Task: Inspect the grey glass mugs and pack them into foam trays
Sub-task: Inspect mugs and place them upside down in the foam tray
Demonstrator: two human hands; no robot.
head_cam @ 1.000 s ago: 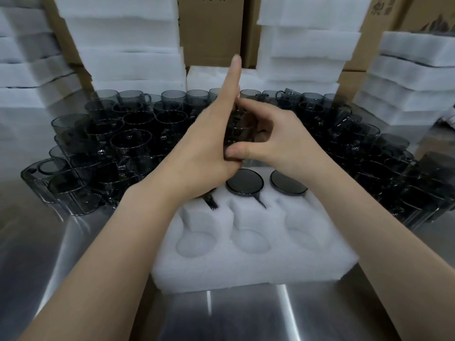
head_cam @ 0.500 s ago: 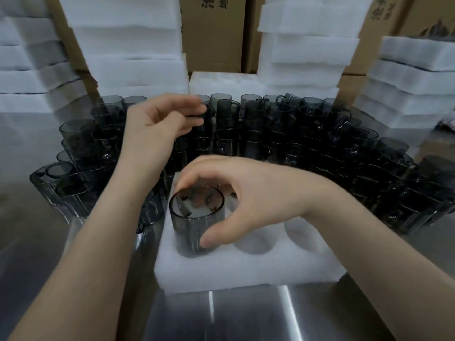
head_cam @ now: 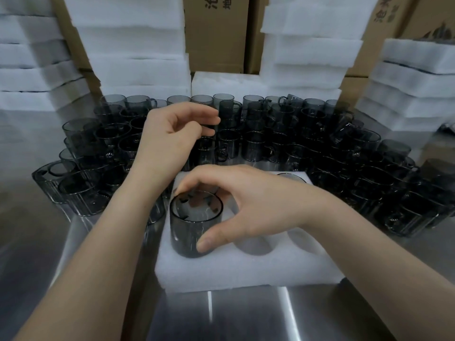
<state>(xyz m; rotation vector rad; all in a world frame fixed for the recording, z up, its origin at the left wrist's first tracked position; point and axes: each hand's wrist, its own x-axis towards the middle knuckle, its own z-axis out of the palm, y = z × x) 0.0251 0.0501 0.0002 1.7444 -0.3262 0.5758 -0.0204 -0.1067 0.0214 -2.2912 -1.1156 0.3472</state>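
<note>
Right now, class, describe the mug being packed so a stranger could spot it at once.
Find the white foam tray on the steel table, nearest the camera. In its near-left pocket stands a grey glass mug. Unlike the loose mugs crowded behind, the right hand grips this one.

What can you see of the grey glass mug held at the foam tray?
The smoky grey see-through glass mug is a cylinder with a dark rim, upright, mouth up; no handle shows. Its base sits in the near-left pocket of the white foam tray. The right hand grips it, thumb on the near wall, fingers over the far rim.
</note>
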